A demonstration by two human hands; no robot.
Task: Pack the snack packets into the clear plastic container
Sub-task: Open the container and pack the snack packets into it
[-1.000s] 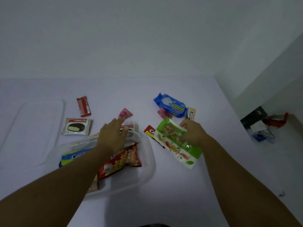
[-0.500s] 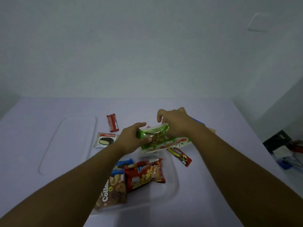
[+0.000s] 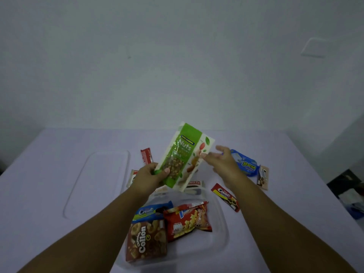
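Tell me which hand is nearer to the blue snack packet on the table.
Right. The right hand is open just beside the blue snack packet, at its left edge. The left hand is farther left, holding the green nuts pouch.

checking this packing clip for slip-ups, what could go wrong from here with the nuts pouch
The left hand pinches only the bottom corner of the upright nuts pouch, and the right hand is open beside it, so it may tip or slip. It is long, and may ride over the red snack bag in the clear container.
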